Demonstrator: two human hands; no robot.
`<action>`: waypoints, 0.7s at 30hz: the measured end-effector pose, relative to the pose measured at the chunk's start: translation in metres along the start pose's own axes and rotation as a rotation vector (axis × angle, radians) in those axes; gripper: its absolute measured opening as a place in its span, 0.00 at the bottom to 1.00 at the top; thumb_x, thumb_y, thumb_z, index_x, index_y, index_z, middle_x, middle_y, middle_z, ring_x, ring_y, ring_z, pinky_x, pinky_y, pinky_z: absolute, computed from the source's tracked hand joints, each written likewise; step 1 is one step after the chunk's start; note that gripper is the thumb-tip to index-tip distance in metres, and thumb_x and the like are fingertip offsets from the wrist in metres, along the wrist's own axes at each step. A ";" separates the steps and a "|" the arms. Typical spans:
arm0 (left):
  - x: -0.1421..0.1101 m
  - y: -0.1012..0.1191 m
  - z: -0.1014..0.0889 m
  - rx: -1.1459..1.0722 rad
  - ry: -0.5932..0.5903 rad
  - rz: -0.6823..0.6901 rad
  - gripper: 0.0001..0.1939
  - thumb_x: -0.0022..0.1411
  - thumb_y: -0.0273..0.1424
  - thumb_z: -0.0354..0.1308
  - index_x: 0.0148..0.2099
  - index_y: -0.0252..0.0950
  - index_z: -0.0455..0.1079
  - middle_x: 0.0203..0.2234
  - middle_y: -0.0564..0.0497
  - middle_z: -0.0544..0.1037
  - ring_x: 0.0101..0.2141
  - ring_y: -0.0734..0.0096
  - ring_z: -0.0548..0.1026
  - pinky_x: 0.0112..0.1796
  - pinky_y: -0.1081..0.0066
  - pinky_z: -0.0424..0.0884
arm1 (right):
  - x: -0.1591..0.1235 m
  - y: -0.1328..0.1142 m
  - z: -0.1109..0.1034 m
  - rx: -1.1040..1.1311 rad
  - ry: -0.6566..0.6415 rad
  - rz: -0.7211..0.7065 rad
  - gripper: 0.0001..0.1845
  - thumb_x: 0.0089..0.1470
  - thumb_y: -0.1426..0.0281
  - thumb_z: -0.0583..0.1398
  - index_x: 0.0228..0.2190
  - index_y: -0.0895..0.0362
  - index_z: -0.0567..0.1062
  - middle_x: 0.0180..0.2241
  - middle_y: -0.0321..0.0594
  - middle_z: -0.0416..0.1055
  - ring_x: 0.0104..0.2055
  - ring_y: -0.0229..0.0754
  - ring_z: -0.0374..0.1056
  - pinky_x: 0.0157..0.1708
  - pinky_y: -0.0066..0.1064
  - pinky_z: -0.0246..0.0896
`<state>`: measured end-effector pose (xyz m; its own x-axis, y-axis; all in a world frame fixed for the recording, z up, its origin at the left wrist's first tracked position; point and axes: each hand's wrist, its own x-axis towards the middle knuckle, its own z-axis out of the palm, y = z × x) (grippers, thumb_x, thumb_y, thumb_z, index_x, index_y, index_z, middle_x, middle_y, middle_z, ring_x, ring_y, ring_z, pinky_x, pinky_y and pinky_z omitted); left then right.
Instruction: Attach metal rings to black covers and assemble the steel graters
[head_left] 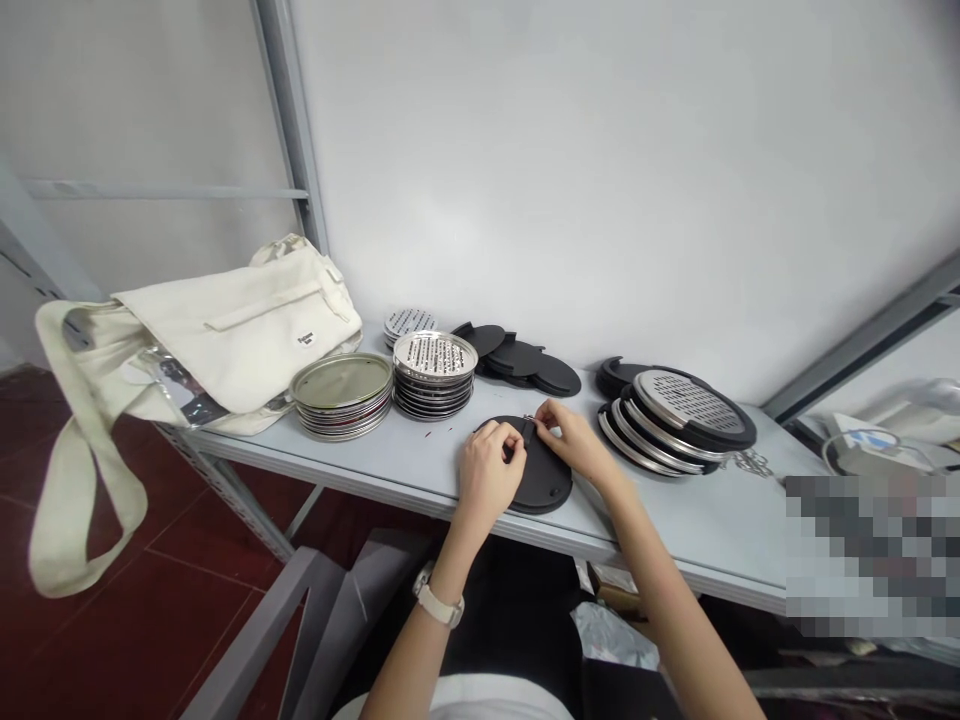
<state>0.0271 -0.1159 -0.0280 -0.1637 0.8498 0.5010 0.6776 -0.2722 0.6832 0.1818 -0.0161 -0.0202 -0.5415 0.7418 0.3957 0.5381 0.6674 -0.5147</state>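
Observation:
A flat black oval plate (541,485) lies near the table's front edge, with a small round hole or stud at its near end. My left hand (489,465) rests over its left side, thumb and fingers pinched together; anything between them is hidden. At the plate's far end, my right hand (566,432) pinches close to a small shiny metal piece (529,418), perhaps a bit of chain. A short dark strip runs between the two hands. To the right is a stack of round silver grater plates and black rings (675,420), with thin metal chains (752,462) beside it.
Behind my left hand stand round perforated metal plates (435,358) in a stack, and olive-topped round discs (341,382). Several black discs (517,356) overlap by the wall. A cream bag (255,315) sits at the left end, its strap hanging over the table edge (300,462).

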 end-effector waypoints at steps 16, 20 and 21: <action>0.000 0.000 0.000 0.002 -0.008 0.000 0.06 0.61 0.24 0.52 0.32 0.39 0.67 0.29 0.54 0.71 0.29 0.73 0.68 0.34 0.73 0.61 | 0.000 0.002 0.003 -0.085 0.006 0.001 0.03 0.56 0.72 0.51 0.31 0.54 0.63 0.29 0.41 0.69 0.32 0.44 0.66 0.35 0.36 0.62; 0.001 -0.001 0.001 -0.002 -0.001 0.002 0.06 0.61 0.25 0.53 0.31 0.39 0.67 0.28 0.55 0.71 0.27 0.74 0.66 0.33 0.73 0.60 | 0.001 0.003 0.003 -0.089 0.008 0.011 0.03 0.56 0.73 0.51 0.31 0.54 0.63 0.30 0.42 0.69 0.33 0.44 0.66 0.35 0.35 0.61; 0.001 -0.001 0.001 -0.002 0.000 0.002 0.06 0.61 0.25 0.53 0.31 0.39 0.67 0.28 0.56 0.71 0.27 0.74 0.66 0.32 0.73 0.60 | 0.001 0.003 0.003 -0.087 0.009 0.007 0.03 0.56 0.73 0.51 0.31 0.54 0.63 0.30 0.42 0.69 0.33 0.44 0.66 0.35 0.35 0.61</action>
<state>0.0270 -0.1143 -0.0288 -0.1624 0.8496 0.5019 0.6764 -0.2745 0.6835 0.1813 -0.0136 -0.0242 -0.5323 0.7465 0.3992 0.5963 0.6653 -0.4492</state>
